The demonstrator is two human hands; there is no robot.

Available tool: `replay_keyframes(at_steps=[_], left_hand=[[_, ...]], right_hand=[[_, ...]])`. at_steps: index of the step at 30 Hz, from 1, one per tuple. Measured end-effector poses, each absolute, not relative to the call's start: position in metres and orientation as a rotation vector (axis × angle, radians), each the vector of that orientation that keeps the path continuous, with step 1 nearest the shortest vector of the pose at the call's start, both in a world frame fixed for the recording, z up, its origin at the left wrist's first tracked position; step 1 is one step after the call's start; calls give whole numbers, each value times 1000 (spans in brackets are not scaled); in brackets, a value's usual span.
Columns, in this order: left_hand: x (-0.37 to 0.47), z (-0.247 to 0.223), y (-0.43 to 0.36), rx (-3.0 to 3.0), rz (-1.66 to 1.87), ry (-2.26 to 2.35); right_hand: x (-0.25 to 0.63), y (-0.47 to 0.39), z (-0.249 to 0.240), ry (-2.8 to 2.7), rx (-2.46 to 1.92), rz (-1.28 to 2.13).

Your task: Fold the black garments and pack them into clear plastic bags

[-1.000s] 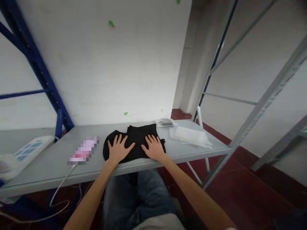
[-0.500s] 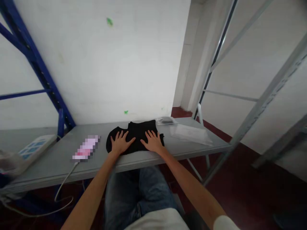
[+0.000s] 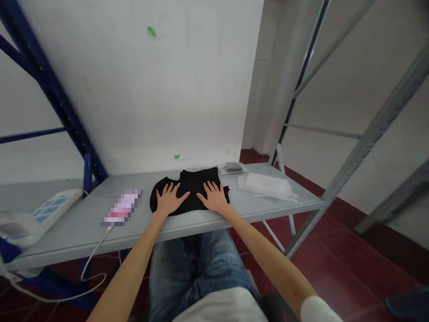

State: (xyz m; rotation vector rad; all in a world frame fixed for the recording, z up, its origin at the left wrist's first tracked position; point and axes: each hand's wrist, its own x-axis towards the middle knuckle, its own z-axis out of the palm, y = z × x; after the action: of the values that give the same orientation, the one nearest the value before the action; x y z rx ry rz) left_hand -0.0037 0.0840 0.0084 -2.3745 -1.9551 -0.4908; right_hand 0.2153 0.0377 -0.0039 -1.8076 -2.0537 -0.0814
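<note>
While the left hand (image 3: 168, 199) and right hand (image 3: 215, 197) touch it, wide open, gripping nothing, the black cloth (image 3: 195, 181) runs longways from three o'clock to its round end at nine.

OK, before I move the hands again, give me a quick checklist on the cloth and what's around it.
- Left hand and right hand spread on the black cloth: ok.
- Cloth within the front edge of the tabletop: ok.
- Cloth's outline even: not ok, a small bit juts out at the right.
- Underside free of creases: cannot tell, hidden.
- White plastic bags apart from the cloth: ok.
- White cable off the cloth: ok.
</note>
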Motion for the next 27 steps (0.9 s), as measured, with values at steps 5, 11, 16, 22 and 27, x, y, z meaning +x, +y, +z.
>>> replay_keyframes(at_steps=[5,11,16,22,27], left_hand=[[-3,8,81,-2368,-516,-1948],[-3,7,80,-2361,-548,-1928],[-3,8,77,-2359,-566,-1939],[-3,3,75,-2341,-605,-1931],[-2,6,68,-2297,-747,-1837]], right_hand=[[228,52,24,-1889,-1759,-244],[295,93,59,-1946,-2056,-374],[324,109,47,-2089,-2058,-429],[326,122,37,-2067,-2088,-511],[325,118,40,-2067,-2051,-544]])
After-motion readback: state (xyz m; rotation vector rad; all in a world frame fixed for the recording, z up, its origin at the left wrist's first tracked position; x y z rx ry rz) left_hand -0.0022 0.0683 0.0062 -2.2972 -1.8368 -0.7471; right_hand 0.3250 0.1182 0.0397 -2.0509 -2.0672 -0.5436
